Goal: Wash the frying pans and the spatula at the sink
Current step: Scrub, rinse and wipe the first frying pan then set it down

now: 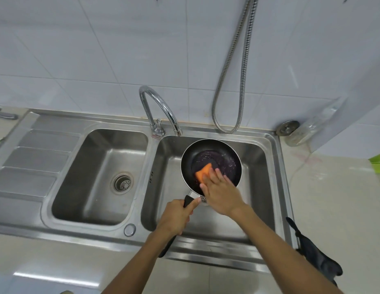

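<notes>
Watching remotely here: the steel double sink (151, 158) fills most of the view, with the faucet (157, 102) at its back rim. The frying pan (218, 153) sits in the bowl just below the faucet's spout. Left hand (176, 215) is wrapped round the pan's black handle (187, 201), on the near side from the faucet. Right hand (221, 196) has its fingers spread flat, pressing an orange sponge (203, 171) into the pan.

Sink (274, 145): brushed stainless steel, dull sheen, ribbed drainboard; faucet (161, 107) and shower hose (233, 66): polished chrome, hose corrugated; frying pan (189, 158): dark matt non-stick interior (wet streaks), bright metal rim; sponge (203, 172): orange, porous; wall tiles (100, 49): glossy white ceramic; countertop (333, 198): smooth, glossy beige.
</notes>
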